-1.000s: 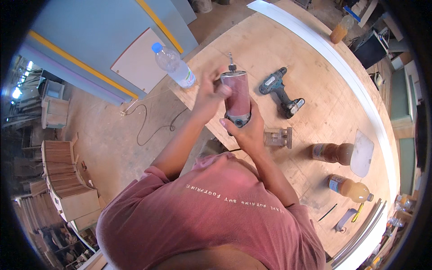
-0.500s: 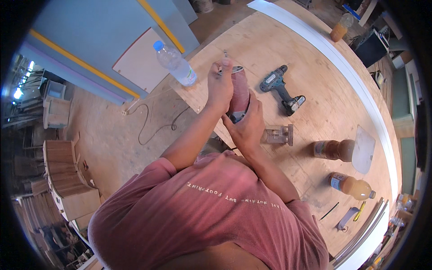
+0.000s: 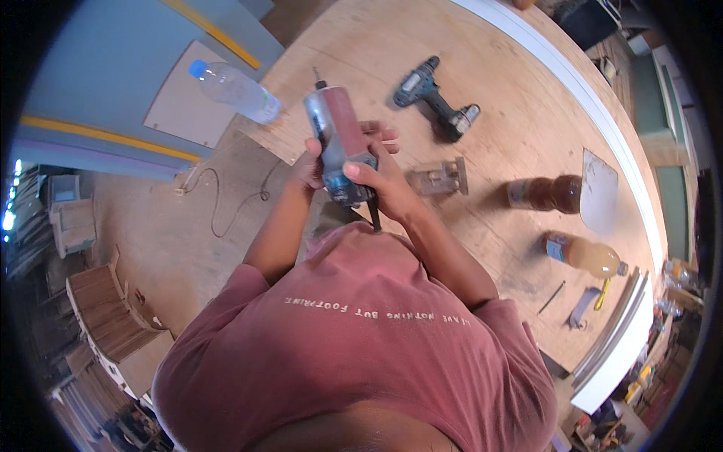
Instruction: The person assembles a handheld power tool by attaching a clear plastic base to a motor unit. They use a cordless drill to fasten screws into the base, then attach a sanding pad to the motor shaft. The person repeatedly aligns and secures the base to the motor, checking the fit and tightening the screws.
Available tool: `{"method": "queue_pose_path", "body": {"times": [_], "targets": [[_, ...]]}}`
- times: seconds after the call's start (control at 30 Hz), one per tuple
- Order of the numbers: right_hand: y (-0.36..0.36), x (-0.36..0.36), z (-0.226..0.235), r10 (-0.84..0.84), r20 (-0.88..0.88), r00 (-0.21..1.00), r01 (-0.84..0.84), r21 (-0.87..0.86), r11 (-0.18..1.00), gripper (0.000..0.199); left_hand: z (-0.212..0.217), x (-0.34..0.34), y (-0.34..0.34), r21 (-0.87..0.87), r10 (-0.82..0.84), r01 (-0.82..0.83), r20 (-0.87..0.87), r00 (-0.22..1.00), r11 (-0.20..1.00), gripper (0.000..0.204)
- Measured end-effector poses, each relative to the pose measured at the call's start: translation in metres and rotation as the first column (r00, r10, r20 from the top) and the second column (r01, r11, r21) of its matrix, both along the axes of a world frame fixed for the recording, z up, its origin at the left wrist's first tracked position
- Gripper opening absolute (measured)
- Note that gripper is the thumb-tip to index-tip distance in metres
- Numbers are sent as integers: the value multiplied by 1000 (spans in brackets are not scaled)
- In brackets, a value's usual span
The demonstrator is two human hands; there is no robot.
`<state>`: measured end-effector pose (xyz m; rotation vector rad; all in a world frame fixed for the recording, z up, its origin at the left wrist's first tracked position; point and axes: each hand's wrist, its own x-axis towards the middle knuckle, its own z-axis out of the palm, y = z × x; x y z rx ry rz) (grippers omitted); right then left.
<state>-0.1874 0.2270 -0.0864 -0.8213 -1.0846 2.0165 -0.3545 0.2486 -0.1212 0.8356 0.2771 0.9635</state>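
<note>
A trim router [image 3: 335, 143], silver with a pinkish red side and a dark lower end, is held between both hands above the table's near edge. Its bit points up and away from me, and a black cord drops from the dark end toward my shirt. My left hand [image 3: 310, 167] grips the lower left side, fingers partly hidden behind it. My right hand [image 3: 380, 177] holds the lower right, thumb across the front and fingers reaching behind. To the right, a small see-through router base [image 3: 438, 178] lies on the wooden table [image 3: 497, 128].
A cordless drill [image 3: 433, 98] lies beyond the base. A clear water bottle [image 3: 237, 92] lies at the left, and two brown drink bottles, one dark [image 3: 544, 193] and one lighter [image 3: 586, 255], are at the right. A white strip [image 3: 572, 83] borders the far edge. Another cord [image 3: 218, 197] trails across the floor.
The router has come closer to me and turned, showing its silver side. My left hand has left the bit end for the lower body; my right thumb now lies across the front.
</note>
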Motion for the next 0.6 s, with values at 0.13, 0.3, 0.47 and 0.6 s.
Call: {"method": "queue_pose_path", "body": {"times": [0.13,0.3,0.47,0.6], "targets": [[5,13,8,-1,452,892,-158,313,937,100,-17,10,-17,-194,195,-161,172,966,968,99],[42,87,17,-187,793,580,-246,389,888,96,-9,-9,-29,-479,446,-429,-84,891,766,82],[41,201,-57,-137,982,128,-435,180,882,140,-18,-72,-8,-554,262,-300,-150,953,776,78],[33,221,-111,-82,819,567,-282,287,915,140,2,-82,-7,-583,121,-217,-199,972,783,86]]}}
